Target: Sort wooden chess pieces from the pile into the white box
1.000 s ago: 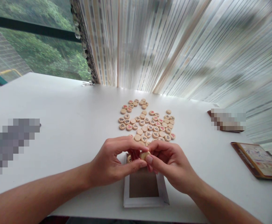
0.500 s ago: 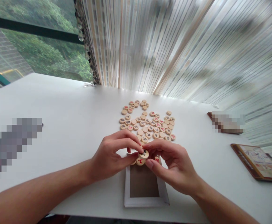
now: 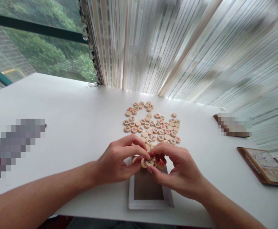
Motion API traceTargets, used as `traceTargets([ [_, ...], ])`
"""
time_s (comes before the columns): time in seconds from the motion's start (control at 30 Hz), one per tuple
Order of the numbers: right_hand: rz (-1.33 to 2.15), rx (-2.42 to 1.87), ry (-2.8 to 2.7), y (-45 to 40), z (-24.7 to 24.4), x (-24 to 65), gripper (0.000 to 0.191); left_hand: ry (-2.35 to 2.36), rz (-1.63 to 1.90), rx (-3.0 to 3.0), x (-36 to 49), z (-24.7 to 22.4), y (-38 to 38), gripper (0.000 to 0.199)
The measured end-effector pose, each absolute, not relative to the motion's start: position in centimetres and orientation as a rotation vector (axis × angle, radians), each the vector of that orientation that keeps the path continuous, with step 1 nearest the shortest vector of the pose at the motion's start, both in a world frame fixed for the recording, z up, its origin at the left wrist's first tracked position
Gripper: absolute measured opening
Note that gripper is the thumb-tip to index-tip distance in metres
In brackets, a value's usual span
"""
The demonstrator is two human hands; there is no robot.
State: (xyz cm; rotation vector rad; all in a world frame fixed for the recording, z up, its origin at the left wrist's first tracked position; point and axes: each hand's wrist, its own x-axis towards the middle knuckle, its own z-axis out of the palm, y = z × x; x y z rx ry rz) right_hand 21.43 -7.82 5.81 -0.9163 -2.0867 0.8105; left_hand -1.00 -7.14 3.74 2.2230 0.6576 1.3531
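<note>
Over the far end of a shallow white box [image 3: 150, 204], a round wooden Chinese chess piece [image 3: 150, 162] with a black character is pinched between my hands. My left hand [image 3: 122, 159] has its index fingertip on the piece's upper edge, its thumb to the left. From the other side, my right hand [image 3: 177, 163] grips it with thumb and index finger. Beneath the fingers, pieces with red characters, such as the chess piece [image 3: 162, 164] at the right, lie in the box's far end; my fingers partly cover them. The box's brown floor shows nearer to me.
Beyond the box, many loose chess pieces [image 3: 160, 137] are scattered on the white table [image 3: 86, 127], some face up, some blank side up. To the right lies a brown-edged booklet or box lid [image 3: 265, 165]. Blurred-out objects sit at far left and right. A striped curtain [image 3: 141, 47] hangs behind.
Both hands have brought the held chess piece slightly lower and to the right, over the pieces in the box. The view has shifted a little.
</note>
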Motion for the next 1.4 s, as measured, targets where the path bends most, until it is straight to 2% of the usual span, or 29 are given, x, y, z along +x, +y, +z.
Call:
traceTargets([
  [0.1, 0.756, -0.875, -2.149, -8.0, 5.8, 21.5, 0.019, 0.769, 1.373, 2.164, -1.1, 3.7, -6.9, 0.032],
  [0.2, 0.714, -0.774, -2.279, -8.5, 5.6, 21.3, 0.02, 0.901, 1.397, 2.084, -1.1, 3.6, -6.3, 0.031],
  [0.47, 0.525, -0.629, -2.585, -9.9, 4.1, 20.2, 0.01, 0.937, 1.393, 2.066, -1.2, 2.9, -5.8, 0.029],
  [0.77, 0.35, -0.579, -2.607, -9.8, 3.5, 20.2, 0.014, 0.926, 1.38, 2.074, -1.2, 3.1, -5.8, 0.028],
  [1.4, 0.289, -0.565, -2.6, -9.8, 3.2, 20.3, 0.017, 0.934, 1.395, 2.076, -1.2, 2.8, -5.6, 0.027],
])
